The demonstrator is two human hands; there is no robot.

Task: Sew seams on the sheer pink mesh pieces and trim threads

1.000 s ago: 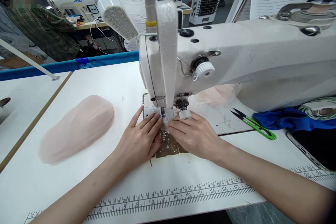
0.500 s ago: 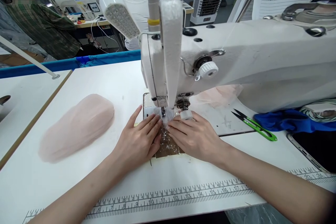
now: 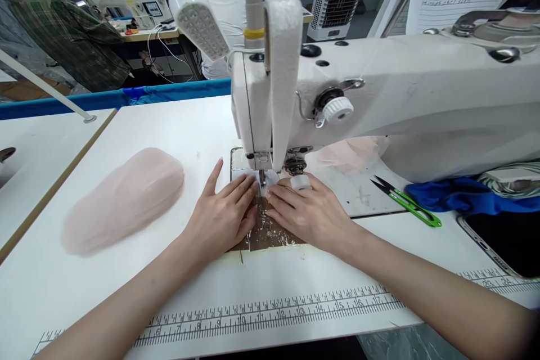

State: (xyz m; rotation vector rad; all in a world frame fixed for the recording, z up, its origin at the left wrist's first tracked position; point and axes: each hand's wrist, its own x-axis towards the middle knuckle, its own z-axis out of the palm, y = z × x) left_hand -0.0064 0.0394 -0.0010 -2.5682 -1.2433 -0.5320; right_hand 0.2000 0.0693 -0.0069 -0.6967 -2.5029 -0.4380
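Note:
The white sewing machine (image 3: 278,90) stands over the table, its presser foot (image 3: 262,179) lowered between my two hands. A small sheer whitish piece of fabric (image 3: 272,178) lies under the foot, mostly hidden by my fingers. My left hand (image 3: 223,211) lies flat to the left of the foot, fingers stretched out and fingertips on the fabric's edge. To the right of the foot, my right hand (image 3: 310,211) rests with its fingers extended over the fabric, under the machine's white knob (image 3: 300,182). Brown taped plate (image 3: 274,232) shows between the hands.
A sheer pink fabric piece (image 3: 126,199) lies on the left, and more pink fabric (image 3: 352,153) behind the needle area. Green thread snips (image 3: 407,202), a blue cloth (image 3: 455,194) and a phone (image 3: 502,242) lie on the right. Two people sit beyond the table.
Both hands have shifted slightly forward beside the presser foot, and less of the sheer fabric shows in front of it. The view has tilted a little.

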